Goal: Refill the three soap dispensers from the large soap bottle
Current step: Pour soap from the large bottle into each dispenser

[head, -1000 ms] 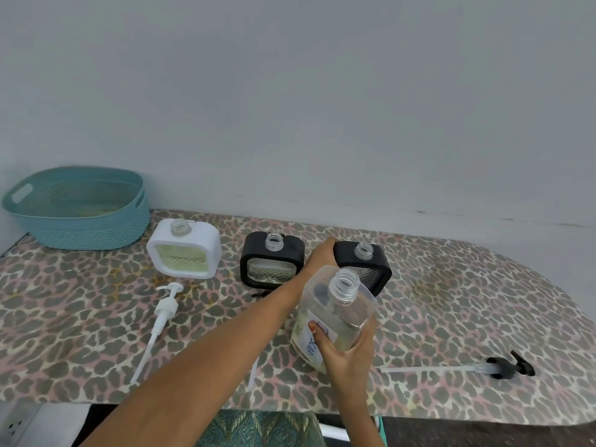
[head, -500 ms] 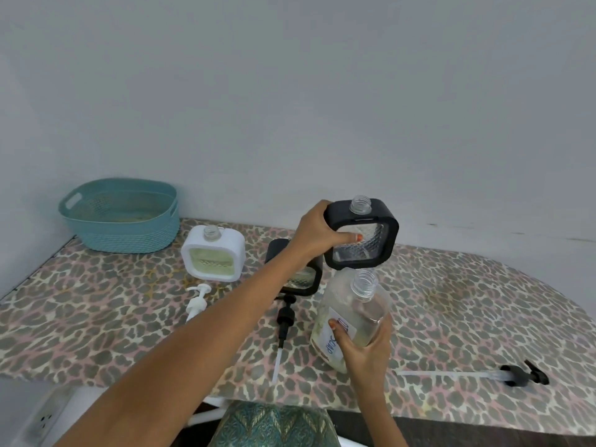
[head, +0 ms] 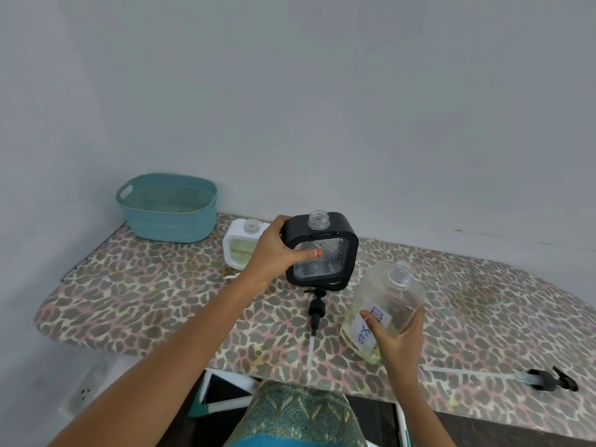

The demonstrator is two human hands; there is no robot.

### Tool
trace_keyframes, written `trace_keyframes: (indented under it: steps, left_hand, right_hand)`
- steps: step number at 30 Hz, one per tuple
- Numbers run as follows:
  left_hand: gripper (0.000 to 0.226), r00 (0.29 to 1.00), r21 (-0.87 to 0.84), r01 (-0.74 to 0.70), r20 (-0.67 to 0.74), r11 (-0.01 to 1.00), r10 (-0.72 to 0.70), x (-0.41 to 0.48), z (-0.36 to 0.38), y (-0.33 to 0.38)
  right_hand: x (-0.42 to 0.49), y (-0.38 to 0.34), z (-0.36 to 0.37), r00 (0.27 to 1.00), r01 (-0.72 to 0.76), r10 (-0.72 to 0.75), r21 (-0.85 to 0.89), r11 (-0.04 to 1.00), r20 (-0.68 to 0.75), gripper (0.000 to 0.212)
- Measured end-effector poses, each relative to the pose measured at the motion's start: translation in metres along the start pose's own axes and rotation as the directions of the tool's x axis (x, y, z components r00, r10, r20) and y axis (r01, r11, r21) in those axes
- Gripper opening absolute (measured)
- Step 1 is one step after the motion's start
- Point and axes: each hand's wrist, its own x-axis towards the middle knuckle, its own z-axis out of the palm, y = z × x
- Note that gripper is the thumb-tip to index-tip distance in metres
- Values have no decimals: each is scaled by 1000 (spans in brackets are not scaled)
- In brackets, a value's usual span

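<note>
We open on the large soap bottle, clear plastic, cap off, its bare threaded neck pointing up and away from us. It leans back, with pale yellow liquid pooled at the low end and a white label handwritten "DISH SOAP". The right hand grips it from below, thumb across the label and fingers wrapped round the far side. We cannot tell whether its base touches the surface.

Just to the left, the left hand clamps the black dispenser by its left edge, with the thumb lying across the clear ribbed window and the fingers hooked behind. This dispenser stands upright in the grip, open neck at the top, and its window looks clear with no soap showing. A dark sliver peeks out below it, and we cannot make out what that is.

Behind the left wrist, the white dispenser stands on the surface, neck open, yellow-green soap showing in its window. A black pump lies on the leopard-print cover right under the held dispenser, its tube pointing towards us. A second black pump lies well apart near the right front edge. At the far left corner sits a teal basket against the grey wall.
</note>
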Motion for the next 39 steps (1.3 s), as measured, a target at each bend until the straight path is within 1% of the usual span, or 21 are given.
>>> trace_keyframes:
  steps: [3,5,9,12,15,17,18,22,27,29,32,33,37,39]
  left_hand:
    - [53,1000,-24,26,-11,999,-27,-13,-8,-11]
    - [54,999,-21,38,0,999,-38,-21,-12,-18]
    - [53,998,2,54,44,999,-54,-33,-21,-27]
    - [52,996,84,35,80,996,-42,-39,-27,-28]
    - [53,995,130,18,97,991,-31,-42,-29,-28]
    - [54,993,135,15,112,991,-31,-44,-30,-27]
    - [54,992,140,9,123,990,-27,-44,-31,-26]
    - [51,988,173,-23,154,985,-3,-47,-33,-27]
    - [45,966,197,-53,259,979,1,-51,-35,-26]
    - [48,955,233,-67,298,970,-5,-51,-34,-26]
    - [57,941,299,-80,337,951,-27,-52,-30,-26]
    - [56,939,315,-86,344,945,-30,-52,-29,-26]
    - [49,941,316,-100,339,943,-14,-52,-26,-24]
    - [48,943,305,-95,334,947,-13,-52,-26,-24]
  right_hand:
    - [0,-3,0,1000,18,-18,5,1000,2,72]
    - [0,-7,0,1000,31,-31,10,999,-2,69]
    - [4,-14,-1,998,53,-52,-27,998,25,80]
    - [10,-27,-5,989,143,-140,-84,986,48,76]
    - [16,-45,-8,964,254,-233,-180,950,130,89]
    - [22,-56,-10,927,365,-317,-286,886,199,97]
    - [25,-61,-12,906,416,-354,-335,845,231,96]
    - [39,-79,-14,821,570,-465,-442,693,331,84]
    - [53,-87,-19,720,694,-516,-459,555,465,71]
    - [57,-89,-20,661,750,-545,-466,469,516,67]
    - [60,-90,-21,565,822,-572,-466,328,594,63]
    - [61,-89,-22,539,837,-578,-464,290,613,62]
    - [64,-85,-25,478,862,-577,-481,162,662,60]
    - [68,-82,-27,465,866,-555,-484,123,690,65]
